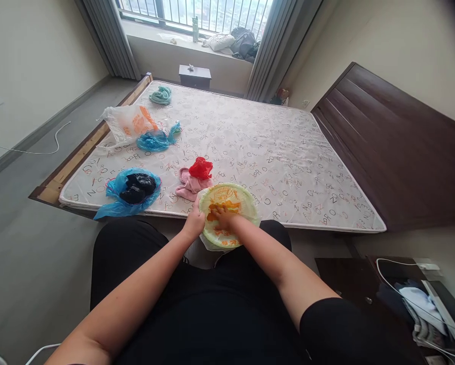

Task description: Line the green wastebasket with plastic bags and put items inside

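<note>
Your left hand (196, 223) grips the round green container (254, 205) by the mattress's (288, 157) near edge; your right hand (224, 217) lies inside, fingers spread. Plastic liner (227, 192) appears fitted over the rim; centre apparently unsmoothed.

Capital letters, among them R, O, N, G and E, are scattered in dark and reddish tones over the mattress (273, 152); orange characters on the whitish plastic bag (126, 122) are too creased to read; orange print on the round bin's (255, 204) liner (224, 193) is likewise illegible.
</note>
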`<state>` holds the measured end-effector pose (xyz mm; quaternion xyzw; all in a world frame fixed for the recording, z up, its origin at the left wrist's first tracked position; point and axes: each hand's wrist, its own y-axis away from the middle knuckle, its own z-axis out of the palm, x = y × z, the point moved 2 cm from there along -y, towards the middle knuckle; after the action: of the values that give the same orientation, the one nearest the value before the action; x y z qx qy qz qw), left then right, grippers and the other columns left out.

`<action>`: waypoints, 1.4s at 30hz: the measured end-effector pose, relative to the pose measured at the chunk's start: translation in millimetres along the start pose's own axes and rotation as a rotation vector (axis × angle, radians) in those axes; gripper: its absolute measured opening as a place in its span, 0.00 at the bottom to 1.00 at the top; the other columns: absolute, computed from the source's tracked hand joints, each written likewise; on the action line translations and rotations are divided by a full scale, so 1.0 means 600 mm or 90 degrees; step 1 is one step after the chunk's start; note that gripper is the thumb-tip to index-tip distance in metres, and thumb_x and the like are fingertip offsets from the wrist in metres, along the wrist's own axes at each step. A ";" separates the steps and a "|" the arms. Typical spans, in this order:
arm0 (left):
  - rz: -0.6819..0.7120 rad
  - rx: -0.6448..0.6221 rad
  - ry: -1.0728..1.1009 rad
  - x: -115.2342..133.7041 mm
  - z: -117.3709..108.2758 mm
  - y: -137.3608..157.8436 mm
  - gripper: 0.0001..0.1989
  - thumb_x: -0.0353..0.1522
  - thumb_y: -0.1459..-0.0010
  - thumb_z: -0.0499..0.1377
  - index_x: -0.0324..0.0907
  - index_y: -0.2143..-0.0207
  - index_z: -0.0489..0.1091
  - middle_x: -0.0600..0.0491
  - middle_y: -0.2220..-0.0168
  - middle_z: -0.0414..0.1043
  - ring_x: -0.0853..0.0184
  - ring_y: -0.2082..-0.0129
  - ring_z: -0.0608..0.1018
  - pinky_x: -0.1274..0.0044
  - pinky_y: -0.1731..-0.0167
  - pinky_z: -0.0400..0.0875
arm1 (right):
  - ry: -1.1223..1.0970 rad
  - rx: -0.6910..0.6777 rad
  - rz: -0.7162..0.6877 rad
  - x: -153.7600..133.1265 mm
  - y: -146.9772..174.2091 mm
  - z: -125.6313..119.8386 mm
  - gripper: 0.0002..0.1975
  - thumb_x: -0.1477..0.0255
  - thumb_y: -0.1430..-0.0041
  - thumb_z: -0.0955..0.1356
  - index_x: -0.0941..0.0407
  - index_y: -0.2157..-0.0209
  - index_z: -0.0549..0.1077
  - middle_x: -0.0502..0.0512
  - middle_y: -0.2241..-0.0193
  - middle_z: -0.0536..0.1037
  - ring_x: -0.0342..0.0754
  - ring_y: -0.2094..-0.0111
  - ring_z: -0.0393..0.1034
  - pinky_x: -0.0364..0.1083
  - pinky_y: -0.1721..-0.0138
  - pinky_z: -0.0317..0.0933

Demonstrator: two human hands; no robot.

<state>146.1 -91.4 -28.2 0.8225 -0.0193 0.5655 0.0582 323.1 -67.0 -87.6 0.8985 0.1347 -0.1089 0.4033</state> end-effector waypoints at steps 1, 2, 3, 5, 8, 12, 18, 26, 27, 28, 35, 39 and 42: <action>0.008 0.003 0.002 0.000 0.002 0.001 0.34 0.23 0.45 0.51 0.38 0.34 0.57 0.41 0.40 0.68 0.55 0.40 0.71 0.62 0.38 0.63 | 0.008 -0.012 0.004 0.004 -0.003 0.005 0.53 0.54 0.45 0.73 0.45 0.28 0.41 0.55 0.27 0.29 0.75 0.29 0.22 0.76 0.37 0.39; 0.011 0.004 0.003 0.001 0.003 0.001 0.35 0.23 0.46 0.52 0.38 0.34 0.57 0.41 0.39 0.67 0.55 0.40 0.70 0.62 0.37 0.62 | 0.013 -0.024 0.007 0.008 -0.007 0.009 0.53 0.52 0.45 0.72 0.44 0.28 0.39 0.54 0.27 0.27 0.73 0.29 0.20 0.76 0.36 0.39; 0.007 0.005 0.001 0.003 0.004 0.001 0.35 0.23 0.46 0.52 0.39 0.34 0.57 0.41 0.38 0.66 0.55 0.39 0.70 0.62 0.37 0.61 | 0.015 -0.032 0.006 0.011 -0.011 0.013 0.53 0.50 0.44 0.71 0.43 0.28 0.37 0.53 0.27 0.25 0.72 0.29 0.19 0.76 0.36 0.38; -0.010 -0.001 0.000 0.007 0.004 0.002 0.35 0.23 0.47 0.52 0.38 0.34 0.57 0.41 0.38 0.66 0.55 0.39 0.70 0.62 0.37 0.61 | 0.014 -0.033 -0.001 0.016 -0.016 0.016 0.53 0.49 0.44 0.70 0.42 0.28 0.35 0.52 0.27 0.24 0.72 0.29 0.18 0.77 0.37 0.37; -0.043 -0.007 0.011 0.012 0.002 0.001 0.35 0.23 0.48 0.54 0.38 0.35 0.60 0.41 0.41 0.69 0.54 0.42 0.72 0.62 0.38 0.63 | 0.019 -0.037 -0.003 0.020 -0.018 0.019 0.53 0.48 0.44 0.69 0.42 0.28 0.33 0.52 0.27 0.23 0.71 0.29 0.17 0.77 0.37 0.37; -0.072 -0.009 0.036 0.010 0.003 0.000 0.35 0.23 0.49 0.55 0.39 0.36 0.61 0.42 0.42 0.71 0.54 0.43 0.73 0.63 0.39 0.64 | 0.032 -0.020 -0.003 0.018 -0.016 0.024 0.53 0.46 0.44 0.67 0.41 0.28 0.31 0.50 0.28 0.20 0.68 0.29 0.15 0.78 0.38 0.37; -0.086 -0.009 0.038 0.009 0.006 -0.002 0.36 0.23 0.50 0.55 0.37 0.36 0.62 0.41 0.40 0.69 0.53 0.39 0.70 0.64 0.37 0.61 | 0.065 -0.010 0.011 0.012 -0.014 0.033 0.50 0.48 0.41 0.64 0.42 0.28 0.31 0.48 0.29 0.16 0.67 0.30 0.11 0.80 0.39 0.35; -0.059 -0.040 0.065 0.008 0.004 0.001 0.36 0.23 0.51 0.54 0.37 0.37 0.63 0.42 0.41 0.71 0.55 0.40 0.71 0.64 0.37 0.61 | 0.059 0.015 0.010 -0.012 0.018 0.012 0.50 0.51 0.42 0.67 0.47 0.27 0.36 0.56 0.27 0.23 0.68 0.29 0.15 0.78 0.39 0.37; -0.052 -0.043 0.071 0.006 0.003 0.000 0.36 0.23 0.51 0.54 0.37 0.37 0.63 0.42 0.41 0.71 0.56 0.40 0.71 0.65 0.37 0.61 | 0.045 0.021 0.003 -0.019 0.025 0.004 0.50 0.53 0.42 0.68 0.49 0.27 0.39 0.61 0.27 0.28 0.70 0.28 0.22 0.76 0.39 0.42; -0.049 -0.045 0.079 0.004 0.003 -0.001 0.36 0.23 0.51 0.54 0.38 0.37 0.63 0.43 0.42 0.71 0.56 0.41 0.71 0.65 0.37 0.61 | 0.029 0.027 -0.008 -0.025 0.035 -0.006 0.47 0.56 0.41 0.69 0.52 0.28 0.43 0.66 0.27 0.37 0.71 0.28 0.32 0.73 0.39 0.47; -0.125 -0.061 0.136 -0.004 -0.005 -0.019 0.34 0.24 0.54 0.56 0.40 0.41 0.69 0.47 0.51 0.78 0.55 0.51 0.78 0.67 0.48 0.72 | -0.028 0.476 -0.157 -0.006 0.163 -0.107 0.19 0.69 0.31 0.60 0.54 0.42 0.71 0.61 0.44 0.74 0.55 0.41 0.66 0.56 0.38 0.58; -0.153 -0.033 0.128 -0.002 -0.009 -0.026 0.29 0.26 0.54 0.58 0.40 0.46 0.74 0.49 0.60 0.80 0.56 0.57 0.79 0.68 0.53 0.74 | -0.100 0.623 -0.015 0.072 0.205 -0.118 0.29 0.75 0.41 0.65 0.54 0.37 0.65 0.62 0.34 0.61 0.59 0.32 0.51 0.63 0.33 0.48; -0.162 -0.049 0.171 -0.005 -0.004 -0.030 0.25 0.28 0.52 0.58 0.39 0.49 0.75 0.48 0.60 0.80 0.56 0.57 0.79 0.67 0.52 0.74 | -0.363 0.539 0.015 0.117 0.194 -0.092 0.36 0.77 0.48 0.65 0.54 0.36 0.63 0.60 0.39 0.69 0.57 0.38 0.62 0.61 0.35 0.55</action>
<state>144.7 -73.4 -31.5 0.7328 0.0714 0.6569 0.1624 432.3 -88.5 7.9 0.9192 -0.0466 -0.3903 0.0260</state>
